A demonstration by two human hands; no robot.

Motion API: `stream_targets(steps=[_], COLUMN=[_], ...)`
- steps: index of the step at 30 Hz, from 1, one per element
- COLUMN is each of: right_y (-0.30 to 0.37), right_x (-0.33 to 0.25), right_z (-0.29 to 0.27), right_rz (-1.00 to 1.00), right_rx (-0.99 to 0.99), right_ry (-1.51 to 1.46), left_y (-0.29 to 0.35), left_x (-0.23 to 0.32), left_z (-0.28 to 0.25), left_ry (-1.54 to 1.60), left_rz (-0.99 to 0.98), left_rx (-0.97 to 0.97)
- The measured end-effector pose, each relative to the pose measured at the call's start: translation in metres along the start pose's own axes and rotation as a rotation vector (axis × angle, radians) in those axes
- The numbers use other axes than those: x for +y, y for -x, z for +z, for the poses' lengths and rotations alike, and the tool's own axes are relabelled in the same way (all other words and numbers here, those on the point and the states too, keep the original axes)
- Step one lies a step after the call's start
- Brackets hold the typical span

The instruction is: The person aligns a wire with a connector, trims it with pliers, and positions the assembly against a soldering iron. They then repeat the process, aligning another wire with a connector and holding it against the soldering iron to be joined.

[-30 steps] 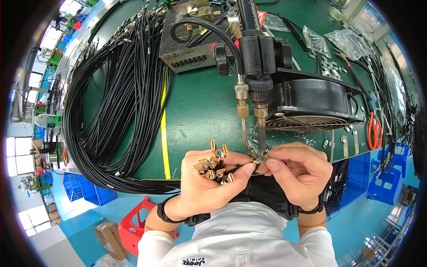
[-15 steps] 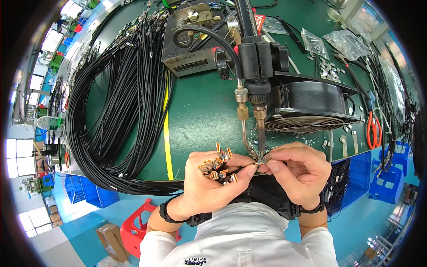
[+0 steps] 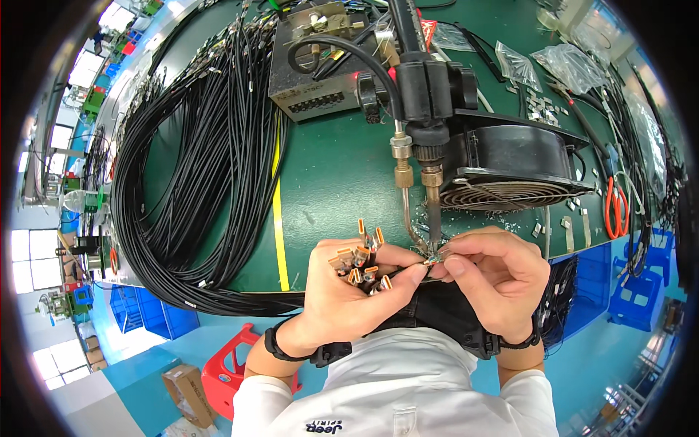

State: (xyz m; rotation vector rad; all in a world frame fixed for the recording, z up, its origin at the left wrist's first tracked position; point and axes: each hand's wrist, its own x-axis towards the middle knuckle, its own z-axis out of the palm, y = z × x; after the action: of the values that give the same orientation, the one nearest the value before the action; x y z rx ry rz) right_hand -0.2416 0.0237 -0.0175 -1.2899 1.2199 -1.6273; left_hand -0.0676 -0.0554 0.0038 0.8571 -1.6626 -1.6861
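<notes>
My left hand point(image 3: 349, 291) is closed round a bunch of black cables whose metal plugs with orange tips point(image 3: 360, 261) stick up above the fingers. Between its thumb and forefinger one cable end is pinched. My right hand point(image 3: 495, 280) closes thumb and forefinger on a small metal connector point(image 3: 435, 259) at that cable's end. Directly above it, the tip of a soldering iron point(image 3: 432, 211) on a stand and a thin bent metal tube point(image 3: 406, 211) come down to the connector. Whether the tip touches it is too small to tell.
A thick bundle of black cables point(image 3: 167, 189) covers the left of the green table point(image 3: 328, 189). A grey control box point(image 3: 309, 91) stands behind. Right of the iron sits a black fan point(image 3: 517, 160), then orange-handled pliers point(image 3: 616, 207), small metal shells point(image 3: 542, 109) and plastic bags point(image 3: 571, 69).
The whole scene has shifted slightly to the right in the picture. Both hands keep their grips at the iron's tip, with only slight movement of the fingers.
</notes>
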Motion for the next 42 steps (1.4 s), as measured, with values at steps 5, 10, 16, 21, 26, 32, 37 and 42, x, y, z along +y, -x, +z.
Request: stream_targets(steps=[5,10,16,21,26,32,37,42], right_y=[0.0011,-0.0011,-0.0019,-0.0025,-0.0026,-0.0028,-0.0023,-0.0008], right_x=[-0.0003,0.0026,0.0016,0.0015,0.0012,0.0009,0.0018,0.0032], right_z=[0.0061,0.0040,0.0018,0.0012,0.0010,0.0010,0.0009,0.0007], right_rz=[0.065,0.019,0.008,0.002,-0.003,-0.006,0.002,-0.006], right_rx=[0.065,0.046,0.032,0.025,0.020,0.019,0.022,0.021], right_ry=[-0.058,-0.037,-0.012,-0.018,-0.010,0.001,-0.010,-0.026], left_y=[0.0001,-0.0006,-0.0011,0.0001,-0.0001,-0.0007,-0.0017,-0.0009], left_x=[-0.0026,-0.0012,-0.0011,-0.0009,-0.0002,-0.0002,0.0003,0.0010], left_z=[-0.0034,-0.0035,-0.0035,-0.0035,-0.0021,-0.0019,-0.0056,-0.0036], left_ry=[0.032,0.056,0.048,0.069,0.092,0.095,0.023,0.037], left_rz=[0.003,-0.028,-0.015,-0.038,-0.025,-0.003,0.001,-0.005], left_rx=[0.028,0.016,0.007,0.008,0.008,0.007,-0.028,-0.019])
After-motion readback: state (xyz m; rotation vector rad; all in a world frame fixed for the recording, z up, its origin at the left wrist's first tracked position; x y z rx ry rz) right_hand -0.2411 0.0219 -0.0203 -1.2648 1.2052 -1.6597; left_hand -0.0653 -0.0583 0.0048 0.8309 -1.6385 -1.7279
